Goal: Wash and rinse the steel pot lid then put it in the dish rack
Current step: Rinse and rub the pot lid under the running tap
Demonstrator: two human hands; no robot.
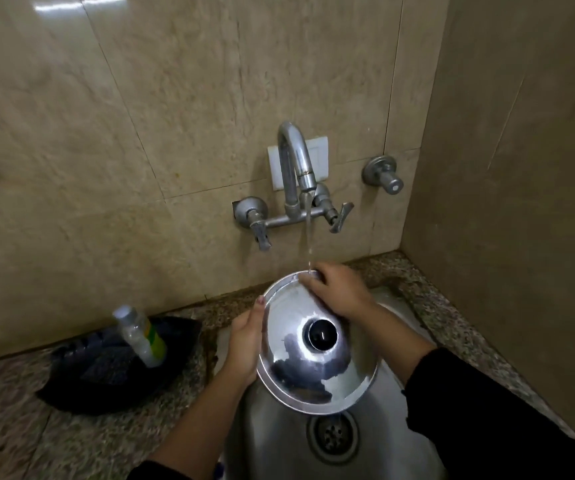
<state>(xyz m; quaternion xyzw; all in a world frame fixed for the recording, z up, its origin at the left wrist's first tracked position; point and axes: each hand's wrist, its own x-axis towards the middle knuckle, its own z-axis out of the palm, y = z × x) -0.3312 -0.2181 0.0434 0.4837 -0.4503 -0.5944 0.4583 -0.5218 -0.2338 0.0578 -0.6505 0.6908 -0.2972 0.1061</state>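
Nearest: black sleeves [480, 403] on both forearms, reaching in over the steel sink [272, 427] and its drain strainer [332, 436].

Just above the drain: steel pot lid [313, 348], held tilted over the basin, dome and black knob [323, 336] facing up. Left hand [244, 344] cupped under the lid's left rim, fingers hidden beneath, thumb lying up along the edge. Right hand [336, 292] laid flat on the far upper part of the dome, fingertips curled over the rim, seemingly rubbing rather than clamping.

Beyond: thin stream of water [309, 237] from the wall faucet [296, 168], landing at the far rim by the right fingertips. Rinsing likely in progress.

To do well: keep the tilt so runoff sheets towards the drain; turn the lid through the stream, bringing each part of the rim under it; sweep around the knob's base, where suds probably linger; flip for the underside. Wet steel likely slippery, so keep the left-hand support firm.

Off left on the speckled counter [106, 441]: dark basket [112, 372] with a green-labelled bottle [142, 337]. Dish rack not clearly in view.
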